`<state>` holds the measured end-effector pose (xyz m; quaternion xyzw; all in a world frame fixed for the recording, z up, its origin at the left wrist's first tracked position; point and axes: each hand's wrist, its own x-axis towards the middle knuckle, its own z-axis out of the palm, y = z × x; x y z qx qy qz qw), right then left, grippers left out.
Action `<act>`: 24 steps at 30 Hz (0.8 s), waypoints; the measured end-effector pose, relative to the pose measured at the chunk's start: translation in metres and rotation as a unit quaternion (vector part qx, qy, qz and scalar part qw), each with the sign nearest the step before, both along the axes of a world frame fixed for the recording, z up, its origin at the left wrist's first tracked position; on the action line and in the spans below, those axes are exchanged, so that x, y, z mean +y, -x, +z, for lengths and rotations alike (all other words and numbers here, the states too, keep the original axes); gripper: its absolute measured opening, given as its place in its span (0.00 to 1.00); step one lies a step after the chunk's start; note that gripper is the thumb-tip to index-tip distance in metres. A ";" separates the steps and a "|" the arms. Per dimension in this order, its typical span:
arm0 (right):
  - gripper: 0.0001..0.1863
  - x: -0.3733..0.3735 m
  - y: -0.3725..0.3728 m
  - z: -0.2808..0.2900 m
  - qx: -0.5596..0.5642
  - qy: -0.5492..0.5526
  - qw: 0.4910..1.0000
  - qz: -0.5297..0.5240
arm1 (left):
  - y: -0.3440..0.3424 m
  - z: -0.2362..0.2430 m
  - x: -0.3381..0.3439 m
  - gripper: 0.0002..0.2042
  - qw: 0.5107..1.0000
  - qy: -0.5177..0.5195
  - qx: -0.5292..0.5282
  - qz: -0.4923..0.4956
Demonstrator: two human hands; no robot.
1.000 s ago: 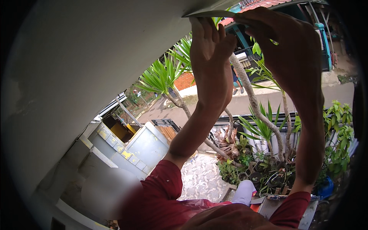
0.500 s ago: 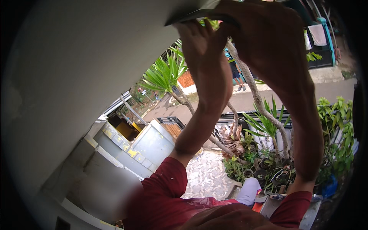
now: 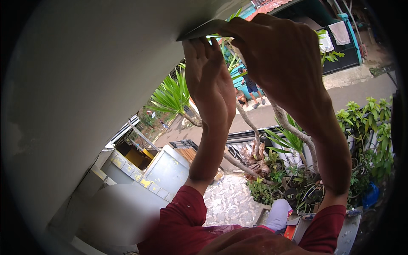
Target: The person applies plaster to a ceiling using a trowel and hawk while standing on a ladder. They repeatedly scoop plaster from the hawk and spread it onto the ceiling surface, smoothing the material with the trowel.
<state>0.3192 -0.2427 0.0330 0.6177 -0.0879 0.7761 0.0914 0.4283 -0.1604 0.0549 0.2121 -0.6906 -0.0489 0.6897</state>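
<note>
Overhead, my right hand (image 3: pixel 280 59) is closed around a flat, dark blade that looks like a putty knife (image 3: pixel 205 30); its handle is hidden in my grip. The blade's tip meets the pale, smooth surface (image 3: pixel 106 76) that spans the upper left, like a ceiling or the underside of an eave. My left hand (image 3: pixel 210 83) is raised just beneath the blade, palm turned toward me. Its fingers are stretched out, with their tips at or against the underside of the blade.
A patterned paved yard (image 3: pixel 227 199) lies well below me. Beside my foot is a metal ladder or stand (image 3: pixel 348 229). Potted plants (image 3: pixel 293 187) and bent trunks (image 3: pixel 289 123) line the fence. Two people (image 3: pixel 250 87) are across the road near a teal gate.
Both hands and the blade have shifted left and slightly down in the picture. The left hand's fingers now show straighter, below the blade. The view has tilted a little.
</note>
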 end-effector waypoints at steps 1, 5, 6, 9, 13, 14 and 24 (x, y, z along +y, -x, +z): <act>0.10 0.001 0.000 0.002 -0.005 -0.015 1.000 0.016 | 0.000 0.002 0.002 0.24 1.000 -0.014 -0.010 -0.017; 0.06 0.004 -0.057 0.019 0.092 -0.018 0.992 -0.084 | -0.089 0.014 -0.011 0.33 0.991 -0.098 0.005 0.094; 0.07 0.004 -0.067 0.012 0.097 -0.035 0.994 -0.047 | -0.091 0.019 -0.012 0.34 0.989 -0.098 0.001 0.108; 0.04 -0.005 -0.053 -0.001 0.084 -0.063 0.994 -0.008 | -0.077 0.005 -0.009 0.34 0.996 -0.073 0.022 0.044; 0.10 0.007 -0.001 -0.017 0.078 -0.083 0.992 -0.053 | -0.050 -0.007 0.001 0.35 0.993 -0.108 -0.006 0.046; 0.09 0.003 0.017 -0.019 0.090 -0.080 0.987 -0.103 | -0.039 -0.008 -0.008 0.35 0.995 -0.086 -0.045 0.024; 0.21 0.017 0.068 -0.025 0.106 -0.093 0.977 -0.161 | 0.020 -0.012 -0.033 0.34 0.992 -0.043 -0.075 -0.092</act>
